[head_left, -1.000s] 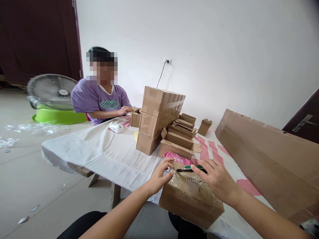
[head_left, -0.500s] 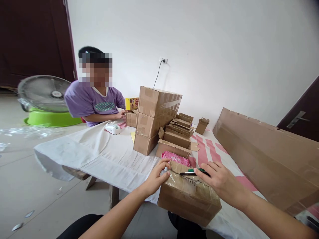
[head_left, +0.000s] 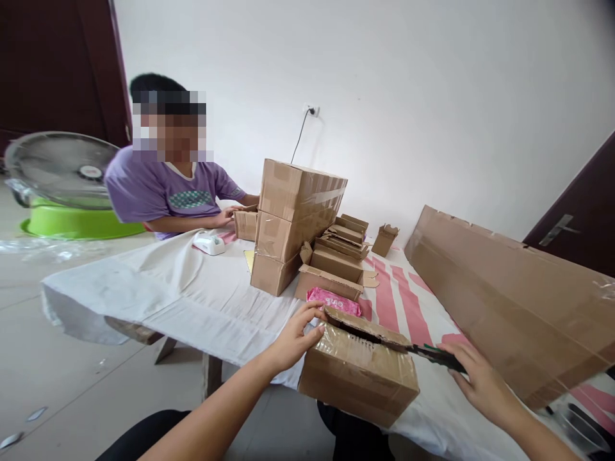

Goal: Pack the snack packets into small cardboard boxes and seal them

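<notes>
A taped cardboard box (head_left: 358,374) sits at the table's near edge in front of me. My left hand (head_left: 294,338) rests on its far left corner, fingers curled against the cardboard. My right hand (head_left: 478,383) is off the box's right side, closed round a green-and-black box cutter (head_left: 435,355) whose blade end points at the box's top right edge. The top flap (head_left: 365,326) of the box is split and slightly lifted along its far side. A pink packet (head_left: 334,299) lies just behind the box.
A stack of taped cartons (head_left: 288,224) and several small folded boxes (head_left: 336,259) stand mid-table. A long flat carton (head_left: 509,301) leans on the right. A person in a purple shirt (head_left: 166,189) sits at the far left end near a white tape dispenser (head_left: 208,242). A fan (head_left: 60,169) stands on the floor.
My right hand has drawn the cutter from the middle of the box top out past its right edge, and the top flap now gapes. The view has shifted rightward.
</notes>
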Demonstrator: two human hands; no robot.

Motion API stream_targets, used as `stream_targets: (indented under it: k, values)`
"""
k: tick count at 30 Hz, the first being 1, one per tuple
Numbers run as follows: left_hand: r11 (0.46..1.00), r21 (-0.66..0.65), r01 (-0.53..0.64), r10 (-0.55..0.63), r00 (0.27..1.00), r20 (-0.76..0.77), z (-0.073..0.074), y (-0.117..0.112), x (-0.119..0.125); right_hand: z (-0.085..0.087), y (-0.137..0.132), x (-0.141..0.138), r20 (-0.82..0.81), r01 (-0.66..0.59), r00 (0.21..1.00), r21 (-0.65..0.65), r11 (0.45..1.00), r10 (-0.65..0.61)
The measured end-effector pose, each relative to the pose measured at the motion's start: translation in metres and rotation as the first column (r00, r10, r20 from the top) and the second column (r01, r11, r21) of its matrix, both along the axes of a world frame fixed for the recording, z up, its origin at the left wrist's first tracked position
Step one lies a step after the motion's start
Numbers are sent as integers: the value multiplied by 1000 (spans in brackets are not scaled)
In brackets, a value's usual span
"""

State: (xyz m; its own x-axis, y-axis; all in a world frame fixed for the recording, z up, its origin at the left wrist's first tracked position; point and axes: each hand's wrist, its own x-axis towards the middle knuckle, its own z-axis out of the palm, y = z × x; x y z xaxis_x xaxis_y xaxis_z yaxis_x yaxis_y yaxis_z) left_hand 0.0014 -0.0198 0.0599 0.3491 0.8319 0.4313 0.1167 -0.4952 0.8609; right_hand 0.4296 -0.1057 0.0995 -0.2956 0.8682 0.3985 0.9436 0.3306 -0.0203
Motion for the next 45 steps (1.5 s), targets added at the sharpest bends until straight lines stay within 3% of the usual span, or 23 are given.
stream_targets:
  k: [5,8,11,16,18,21,24,27,31,40,45]
  values:
    - [999,36,-3,2,1000,15,-1,2,0,-90,6,40,-197,225,937,-294,929,-289]
    - [999,45,24,-25,999,20,-2,3,0,-108,12,44,-228,231,918,-355,906,-324]
    - [998,35,60,-61,998,19,-2,3,-1,-88,25,31,-273,193,915,-350,917,-296]
    - [998,29,55,-56,998,23,0,3,1,-8,54,-41,-492,119,838,-257,959,-236]
    - [999,28,45,-46,999,25,0,3,2,18,63,-85,-561,-4,823,-158,987,-87]
    - [998,29,50,-51,998,24,-2,4,3,37,72,-149,-530,-273,833,-147,951,157]
    - [997,31,65,-66,998,21,-5,5,2,37,78,-195,-455,-440,828,-167,883,327]
    - [997,29,70,-71,997,18,-8,6,0,30,83,-212,-394,-515,814,-148,845,427]
    - [997,30,75,-75,997,16,-9,6,1,23,83,-211,-401,-534,796,-112,838,454]
    - [998,41,54,-55,998,33,-8,11,6,20,84,-215,-272,-503,842,-89,860,465]
    - [996,42,74,-75,997,24,-6,11,6,18,79,-208,-416,-514,794,-68,855,444]
